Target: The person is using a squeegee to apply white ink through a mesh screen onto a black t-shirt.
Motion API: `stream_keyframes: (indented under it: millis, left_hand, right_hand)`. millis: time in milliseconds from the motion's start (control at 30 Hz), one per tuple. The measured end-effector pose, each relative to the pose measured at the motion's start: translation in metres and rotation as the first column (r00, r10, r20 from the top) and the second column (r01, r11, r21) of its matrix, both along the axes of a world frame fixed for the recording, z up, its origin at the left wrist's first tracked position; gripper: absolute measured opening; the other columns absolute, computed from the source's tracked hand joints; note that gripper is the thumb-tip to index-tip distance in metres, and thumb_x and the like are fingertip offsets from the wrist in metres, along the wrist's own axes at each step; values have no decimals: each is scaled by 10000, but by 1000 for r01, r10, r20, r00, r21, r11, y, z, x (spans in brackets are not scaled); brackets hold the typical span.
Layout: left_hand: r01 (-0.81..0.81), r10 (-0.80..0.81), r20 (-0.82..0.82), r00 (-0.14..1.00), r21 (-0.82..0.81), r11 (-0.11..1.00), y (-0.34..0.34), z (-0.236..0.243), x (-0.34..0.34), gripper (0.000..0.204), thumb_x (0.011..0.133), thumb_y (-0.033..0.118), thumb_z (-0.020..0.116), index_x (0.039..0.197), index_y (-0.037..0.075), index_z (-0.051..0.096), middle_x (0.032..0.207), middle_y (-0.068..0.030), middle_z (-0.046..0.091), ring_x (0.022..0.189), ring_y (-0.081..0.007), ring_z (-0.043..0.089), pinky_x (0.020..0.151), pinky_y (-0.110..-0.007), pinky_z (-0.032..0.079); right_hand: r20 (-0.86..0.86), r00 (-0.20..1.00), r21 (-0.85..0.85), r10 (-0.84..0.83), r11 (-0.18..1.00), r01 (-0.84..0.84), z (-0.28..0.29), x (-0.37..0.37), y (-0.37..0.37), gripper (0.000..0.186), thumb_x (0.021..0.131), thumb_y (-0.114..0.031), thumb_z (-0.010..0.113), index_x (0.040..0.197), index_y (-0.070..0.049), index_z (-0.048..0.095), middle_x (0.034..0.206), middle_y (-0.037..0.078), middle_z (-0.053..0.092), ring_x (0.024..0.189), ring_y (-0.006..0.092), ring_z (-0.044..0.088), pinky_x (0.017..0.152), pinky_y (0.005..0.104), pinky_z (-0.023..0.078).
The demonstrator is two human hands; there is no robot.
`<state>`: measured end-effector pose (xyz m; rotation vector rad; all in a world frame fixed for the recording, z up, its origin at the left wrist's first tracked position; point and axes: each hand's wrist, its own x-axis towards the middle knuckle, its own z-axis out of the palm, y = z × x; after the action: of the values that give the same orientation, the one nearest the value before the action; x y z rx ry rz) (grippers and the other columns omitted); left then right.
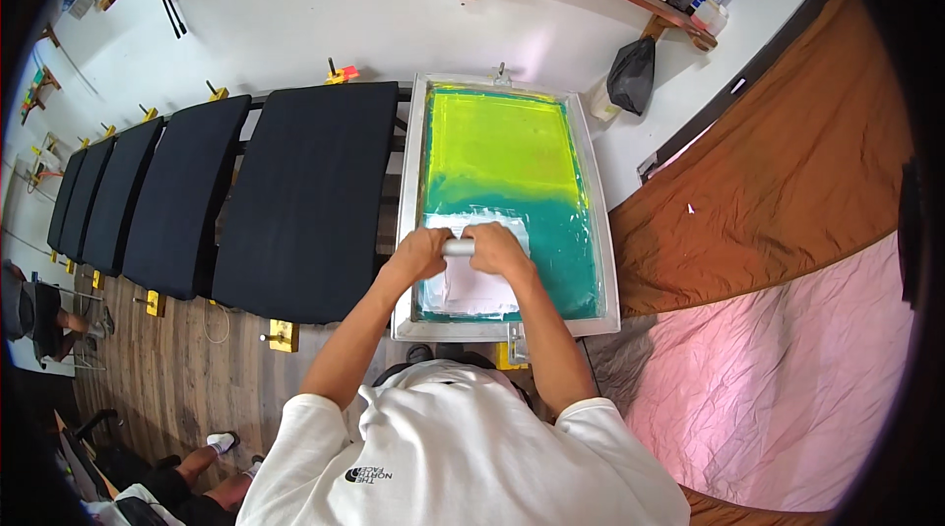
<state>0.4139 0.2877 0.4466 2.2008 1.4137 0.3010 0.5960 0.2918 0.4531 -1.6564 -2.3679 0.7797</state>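
handle point(459, 247) ends hidden, lower-left person point(199, 463) cropped

A framed screen point(565, 260) carries smeared white ink point(480, 294).

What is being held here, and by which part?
A squeegee, gripped by its pale grey handle with the left hand and the right hand.

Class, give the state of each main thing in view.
Pale grey cylindrical bar: held
Left hand: gripping bar
Right hand: gripping bar
Silver-framed teal screen: smeared lime and white
Black rectangular boards: lined up
Black plastic bag: hanging
Brown cloth: wrinkled
Pink sheet: creased
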Motion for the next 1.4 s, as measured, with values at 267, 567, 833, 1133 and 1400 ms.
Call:
stream_keyframes:
  millis: [267,567,833,1133,1400]
  left_hand:
    - [1,1,19,1000,-90,996,-94,10,2,319,700,33,652,1017,66,667,843,-209,688,811,-395,679,730,-479,549]
    - [36,-35,30,999,-30,999,9,4,49,343,699,30,627,1030,87,701,871,-208,699,831,-391,681,761,-471,551]
    - [-23,-9,202,979,155,988,-91,-25,32,487,646,-65,619,1115,67,621,1031,-197,642,900,-401,636,789,-464,529]
    - [-2,1,-12,1000,-36,999,-54,6,30,280,684,130,712,957,119,650,852,-169,685,807,-364,686,690,-465,557]
    - [-110,79,206,975,143,984,-35,-39,36,369,696,-22,611,1033,111,676,925,-165,680,851,-376,664,742,-457,540]
  right_hand:
    - [-50,998,95,47,995,-42,11,4,-83,311,635,-6,641,936,-53,706,865,193,696,848,390,667,780,474,536]
    - [55,995,0,-82,997,82,19,46,-5,232,707,-45,632,931,-72,687,929,188,693,912,381,663,800,475,535]
    - [-71,997,189,-38,981,50,-7,27,-98,556,620,70,642,1153,-80,594,1054,147,600,991,382,559,857,464,496]
    - [115,990,-156,80,986,-61,27,31,-48,405,695,-48,611,1097,-79,648,1004,187,685,957,399,645,817,476,526]
    - [5,1000,170,-13,985,12,-10,31,-33,463,654,43,635,1102,-72,638,1058,177,649,993,391,596,857,465,498]
